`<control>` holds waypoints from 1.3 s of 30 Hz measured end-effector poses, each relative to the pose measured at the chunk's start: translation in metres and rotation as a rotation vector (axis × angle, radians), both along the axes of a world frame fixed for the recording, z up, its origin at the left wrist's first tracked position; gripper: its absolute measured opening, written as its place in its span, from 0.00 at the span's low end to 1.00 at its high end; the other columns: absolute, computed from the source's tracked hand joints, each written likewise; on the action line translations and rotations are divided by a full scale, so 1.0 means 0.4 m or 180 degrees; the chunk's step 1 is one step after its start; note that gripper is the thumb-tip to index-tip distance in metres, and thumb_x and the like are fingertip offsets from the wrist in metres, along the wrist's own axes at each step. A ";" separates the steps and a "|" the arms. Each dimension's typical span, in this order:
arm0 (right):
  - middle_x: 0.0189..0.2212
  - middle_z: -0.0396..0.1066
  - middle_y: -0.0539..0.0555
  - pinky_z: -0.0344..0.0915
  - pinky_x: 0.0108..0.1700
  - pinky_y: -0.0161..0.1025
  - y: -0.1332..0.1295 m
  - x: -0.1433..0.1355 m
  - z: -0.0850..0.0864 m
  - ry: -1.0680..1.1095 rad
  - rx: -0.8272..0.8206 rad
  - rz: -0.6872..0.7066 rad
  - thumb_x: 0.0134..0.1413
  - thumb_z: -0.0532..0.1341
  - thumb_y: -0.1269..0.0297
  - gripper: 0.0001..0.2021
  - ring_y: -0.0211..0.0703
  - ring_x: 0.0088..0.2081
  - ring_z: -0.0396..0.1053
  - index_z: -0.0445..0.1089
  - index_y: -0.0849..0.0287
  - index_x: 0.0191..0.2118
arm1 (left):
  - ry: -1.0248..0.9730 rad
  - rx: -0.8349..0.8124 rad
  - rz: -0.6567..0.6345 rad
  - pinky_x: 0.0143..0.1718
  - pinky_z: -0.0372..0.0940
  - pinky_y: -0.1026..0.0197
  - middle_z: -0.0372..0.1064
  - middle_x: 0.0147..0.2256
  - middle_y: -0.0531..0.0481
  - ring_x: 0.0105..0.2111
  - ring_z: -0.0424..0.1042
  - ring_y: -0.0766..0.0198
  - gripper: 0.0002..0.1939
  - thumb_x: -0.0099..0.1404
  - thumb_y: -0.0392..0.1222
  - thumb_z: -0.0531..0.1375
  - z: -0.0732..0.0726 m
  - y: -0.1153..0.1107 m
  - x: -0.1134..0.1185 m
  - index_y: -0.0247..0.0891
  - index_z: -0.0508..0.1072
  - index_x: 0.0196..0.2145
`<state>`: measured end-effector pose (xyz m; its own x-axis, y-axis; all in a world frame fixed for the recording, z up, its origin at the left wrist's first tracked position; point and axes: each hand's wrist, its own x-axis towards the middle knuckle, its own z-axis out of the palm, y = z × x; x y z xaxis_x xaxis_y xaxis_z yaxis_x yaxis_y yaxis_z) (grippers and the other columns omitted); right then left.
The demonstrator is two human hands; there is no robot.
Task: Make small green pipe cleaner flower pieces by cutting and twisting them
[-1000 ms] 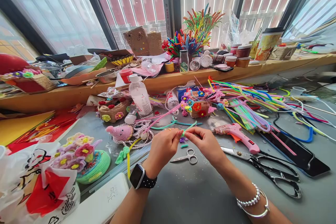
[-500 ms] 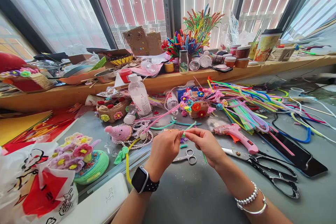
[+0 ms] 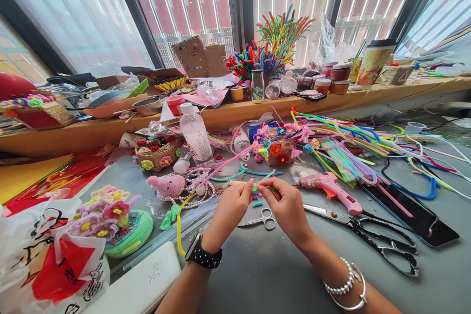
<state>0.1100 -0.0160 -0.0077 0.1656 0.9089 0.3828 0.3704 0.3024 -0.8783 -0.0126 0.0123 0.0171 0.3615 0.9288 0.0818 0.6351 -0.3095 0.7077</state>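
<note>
My left hand [image 3: 234,210] and my right hand [image 3: 287,211] meet over the middle of the grey table. The fingertips of both pinch a light green pipe cleaner [image 3: 255,187], most of which is hidden by the fingers. Just under them lie small silver scissors [image 3: 256,221] and a short teal pipe cleaner piece [image 3: 257,204]. To the right of my right hand are big black-handled scissors [image 3: 355,222] and a pink glue gun [image 3: 342,197]. Left of my left hand sit a pink crocheted figure [image 3: 168,186] and pearl strings [image 3: 208,194].
A bundle of coloured pipe cleaners [image 3: 342,140] and a black phone [image 3: 423,223] occupy the right. Beyond my hands stand a clear bottle [image 3: 196,137] and a flower-covered basket [image 3: 281,154]. A white box [image 3: 147,279] and plastic bag [image 3: 55,255] fill the near left.
Both wrists have turned, and the watch face now points more to the side. My right forearm has shifted slightly left. The green end below my right hand no longer shows.
</note>
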 end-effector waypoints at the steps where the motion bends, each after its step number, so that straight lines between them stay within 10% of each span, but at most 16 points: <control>1: 0.22 0.66 0.50 0.54 0.24 0.32 -0.002 -0.001 0.000 -0.0115 0.0129 -0.0049 0.50 0.54 0.64 0.08 0.35 0.21 0.58 0.68 0.60 0.27 | -0.0059 -0.0054 -0.0025 0.24 0.47 0.65 0.50 0.16 0.56 0.20 0.52 0.68 0.21 0.61 0.50 0.40 0.000 0.001 0.000 0.38 0.50 0.15; 16: 0.23 0.68 0.50 0.57 0.25 0.31 0.014 0.030 0.000 -0.0365 0.0190 -0.0075 0.52 0.53 0.63 0.09 0.35 0.22 0.61 0.68 0.59 0.29 | -0.0365 -0.0054 -0.0444 0.25 0.51 0.67 0.57 0.20 0.56 0.21 0.55 0.70 0.17 0.59 0.49 0.47 0.004 0.018 -0.027 0.36 0.63 0.20; 27: 0.24 0.68 0.53 0.56 0.28 0.33 0.010 0.027 0.004 -0.1794 0.0161 0.0349 0.55 0.46 0.54 0.19 0.40 0.26 0.65 0.66 0.59 0.26 | -0.0520 -0.0177 -0.0855 0.26 0.53 0.67 0.58 0.21 0.54 0.24 0.56 0.69 0.17 0.61 0.45 0.44 0.008 0.010 -0.028 0.35 0.64 0.22; 39: 0.17 0.60 0.46 0.52 0.24 0.30 0.018 0.052 0.035 -0.0448 -0.0300 0.1423 0.54 0.49 0.57 0.18 0.33 0.21 0.56 0.64 0.61 0.20 | -0.0284 -0.0508 -0.1276 0.23 0.50 0.68 0.51 0.21 0.56 0.22 0.51 0.70 0.17 0.62 0.46 0.43 0.031 0.009 -0.057 0.36 0.63 0.24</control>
